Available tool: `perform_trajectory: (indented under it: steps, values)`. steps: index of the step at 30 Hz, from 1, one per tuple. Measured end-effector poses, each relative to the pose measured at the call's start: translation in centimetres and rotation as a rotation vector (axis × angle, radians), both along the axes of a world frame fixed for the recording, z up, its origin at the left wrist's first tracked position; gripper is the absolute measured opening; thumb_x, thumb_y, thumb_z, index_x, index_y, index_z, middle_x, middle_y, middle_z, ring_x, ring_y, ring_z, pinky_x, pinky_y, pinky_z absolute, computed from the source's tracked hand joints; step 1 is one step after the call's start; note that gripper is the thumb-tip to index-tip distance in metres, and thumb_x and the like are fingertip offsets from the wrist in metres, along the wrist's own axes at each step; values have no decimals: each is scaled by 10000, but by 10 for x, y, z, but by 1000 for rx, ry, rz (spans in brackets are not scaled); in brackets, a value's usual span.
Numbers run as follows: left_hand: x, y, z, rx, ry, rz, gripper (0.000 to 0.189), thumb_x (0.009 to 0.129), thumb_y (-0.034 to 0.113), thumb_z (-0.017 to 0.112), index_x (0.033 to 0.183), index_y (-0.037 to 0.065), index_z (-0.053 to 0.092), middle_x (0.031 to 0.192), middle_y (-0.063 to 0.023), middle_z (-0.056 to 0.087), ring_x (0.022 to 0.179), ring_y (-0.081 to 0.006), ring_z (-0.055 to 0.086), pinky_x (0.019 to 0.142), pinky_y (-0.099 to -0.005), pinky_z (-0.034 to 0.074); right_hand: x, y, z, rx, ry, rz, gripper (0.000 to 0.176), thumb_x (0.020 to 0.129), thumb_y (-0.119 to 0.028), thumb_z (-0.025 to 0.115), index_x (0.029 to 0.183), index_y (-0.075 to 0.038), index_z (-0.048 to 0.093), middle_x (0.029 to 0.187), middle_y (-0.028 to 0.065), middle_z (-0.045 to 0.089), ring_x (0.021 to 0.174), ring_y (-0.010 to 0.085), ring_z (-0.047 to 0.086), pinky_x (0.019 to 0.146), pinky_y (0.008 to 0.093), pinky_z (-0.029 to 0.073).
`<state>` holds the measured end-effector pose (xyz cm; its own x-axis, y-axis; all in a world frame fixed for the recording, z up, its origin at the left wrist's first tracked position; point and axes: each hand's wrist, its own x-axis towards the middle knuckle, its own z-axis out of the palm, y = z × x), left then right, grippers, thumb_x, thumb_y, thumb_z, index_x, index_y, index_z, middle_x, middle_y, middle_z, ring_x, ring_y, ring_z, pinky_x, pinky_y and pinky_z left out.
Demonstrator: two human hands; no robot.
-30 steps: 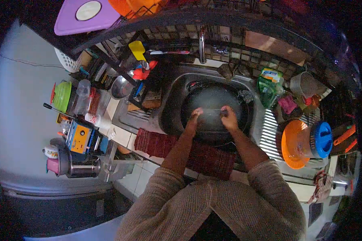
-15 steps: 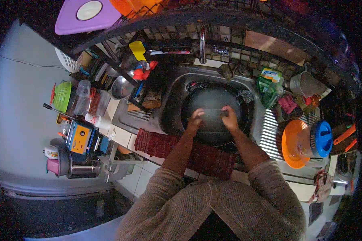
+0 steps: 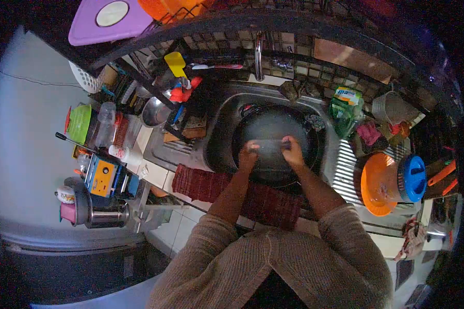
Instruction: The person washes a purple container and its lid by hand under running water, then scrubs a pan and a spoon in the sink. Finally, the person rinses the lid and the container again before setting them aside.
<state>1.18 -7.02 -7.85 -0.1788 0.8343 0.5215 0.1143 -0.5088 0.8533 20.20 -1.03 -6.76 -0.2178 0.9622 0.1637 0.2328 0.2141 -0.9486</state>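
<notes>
A large dark round pan sits in the metal sink, filling most of the basin. Over its near half, my left hand and my right hand face each other with fingers curled inward. A faint, see-through thing with a pale straight upper edge spans the gap between them; its kind I cannot tell. Both hands close on its two sides. Beyond my right hand, a wire scouring pad lies at the pan's right rim.
The faucet rises behind the basin. A green soap pouch, an orange plate and a blue-lidded container stand to the right. A dark red cloth covers the front edge. Left are a dish rack and a yellow-orange appliance.
My left fingers have curled lower and further inward. My right hand has shifted very slightly. The pan and the things around it have stayed in place.
</notes>
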Motion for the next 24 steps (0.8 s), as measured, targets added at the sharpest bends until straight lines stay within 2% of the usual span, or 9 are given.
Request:
perform_trajectory:
  steps: [3, 6, 10, 12, 15, 18, 21, 22, 24]
  values:
    - [-18, 14, -64, -361, 246, 310, 453, 731, 436, 642, 994, 72, 583, 869, -101, 603, 723, -190, 583, 615, -303, 475, -1, -3, 3, 80, -3, -17, 305, 636, 26, 585, 923, -45, 512, 893, 76, 536, 883, 200, 531, 777, 302, 424]
    - [0, 9, -23, -614, 122, 354, 415, 715, 366, 678, 993, 73, 581, 807, -108, 599, 727, -184, 579, 618, -307, 474, -3, 2, -9, 87, 58, 14, 308, 632, 33, 577, 924, -40, 511, 896, 80, 537, 882, 204, 531, 784, 302, 423]
    - [2, 3, -14, -613, 254, 394, 425, 716, 338, 686, 1011, 58, 565, 774, -108, 594, 737, -180, 584, 606, -315, 476, 0, 0, -8, 59, 47, 42, 325, 627, 38, 568, 937, -40, 508, 913, 87, 540, 877, 212, 531, 791, 297, 420]
    - [6, 0, -10, -593, 45, 285, 421, 728, 345, 674, 996, 43, 554, 764, -78, 581, 726, -171, 574, 575, -314, 475, -3, -3, -1, 104, 62, 0, 247, 660, 41, 549, 889, -40, 505, 853, 75, 532, 829, 188, 527, 742, 290, 422]
    - [-13, 15, -62, -469, -275, 43, 420, 718, 325, 688, 989, 43, 536, 786, -48, 569, 739, -179, 573, 568, -307, 476, -1, -1, -4, 80, 29, -23, 178, 689, 40, 534, 848, -35, 509, 795, 70, 538, 770, 174, 535, 689, 294, 432]
    - [-17, 16, -59, -419, -312, -194, 372, 754, 269, 651, 1021, 47, 516, 855, -59, 559, 811, -201, 572, 651, -324, 489, 4, -5, -3, 21, -100, -64, 199, 685, 33, 543, 874, -29, 531, 818, 78, 571, 755, 198, 552, 684, 315, 443]
    - [-56, 36, -165, -501, -12, -357, 363, 797, 248, 600, 1082, 46, 501, 998, -96, 553, 892, -238, 559, 744, -377, 483, 11, 7, -21, -29, -316, -89, 224, 696, 18, 546, 915, -25, 554, 875, 92, 597, 787, 232, 572, 700, 333, 452]
    - [-33, 12, -118, -502, -12, -357, 363, 797, 248, 600, 1082, 46, 501, 998, -96, 553, 892, -238, 559, 744, -377, 483, 14, 12, -30, -89, -450, -57, 234, 707, 5, 544, 938, -22, 561, 910, 106, 606, 824, 252, 587, 717, 340, 458]
    - [-5, -10, 21, -867, -1001, -197, 360, 831, 231, 555, 1159, 102, 482, 1078, -103, 539, 921, -239, 546, 760, -388, 473, 16, 6, -6, -167, -435, -114, 232, 719, -3, 526, 947, -21, 562, 926, 131, 598, 861, 272, 579, 744, 347, 448]
